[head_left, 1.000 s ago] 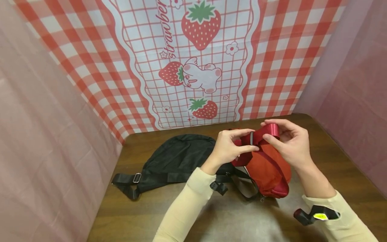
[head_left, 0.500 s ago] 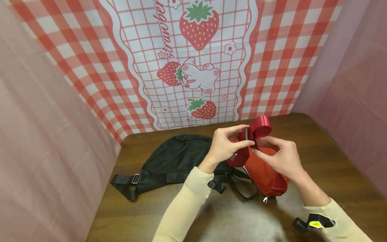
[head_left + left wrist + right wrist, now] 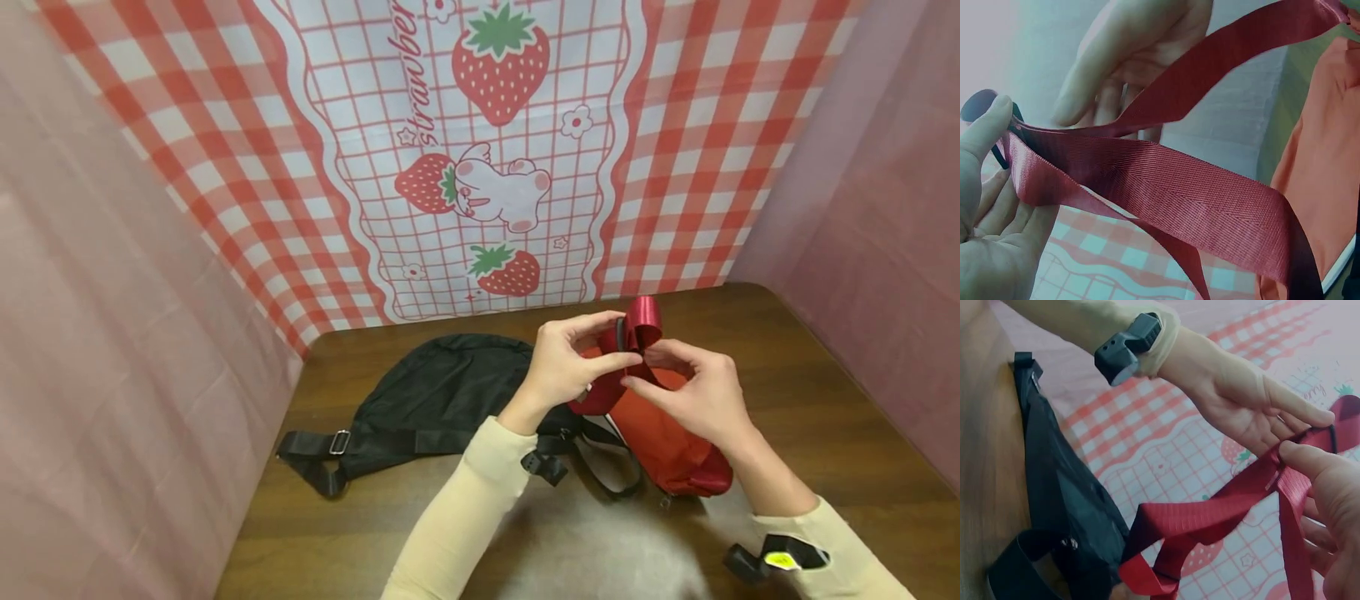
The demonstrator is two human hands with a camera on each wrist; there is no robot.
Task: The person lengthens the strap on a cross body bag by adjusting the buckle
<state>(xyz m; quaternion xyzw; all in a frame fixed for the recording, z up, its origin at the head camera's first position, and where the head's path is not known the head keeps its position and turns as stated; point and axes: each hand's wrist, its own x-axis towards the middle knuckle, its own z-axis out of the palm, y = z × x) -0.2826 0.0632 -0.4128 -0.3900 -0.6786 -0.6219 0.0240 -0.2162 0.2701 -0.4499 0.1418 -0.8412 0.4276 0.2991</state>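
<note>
In the head view, my left hand [image 3: 566, 362] pinches a black strap slider [image 3: 621, 335] between thumb and fingers. A red webbing strap runs through it, and a short strap loop [image 3: 645, 313] stands up past the slider. Just right of and below it, my right hand [image 3: 697, 387] pinches the strap close to the slider; its thumb lies on the red strap [image 3: 1204, 519] in the right wrist view. Several lengths of strap [image 3: 1204, 212] hang between the hands and the orange-red bag [image 3: 656, 429], which lies beneath them, partly hidden by the right hand.
A black bag [image 3: 442, 383] lies on the wooden table [image 3: 360, 550] to the left, with a metal strap buckle [image 3: 340, 442] at its left end. Its black strap [image 3: 607, 479] curls beside the red bag. A strawberry-print cloth [image 3: 480, 167] hangs behind, with pink curtains [image 3: 127, 292] at the sides.
My right hand has let go of the strap loop, moved down and left, and taken the strap near the slider. The loop now stands upright. My left hand keeps its pinch on the slider.
</note>
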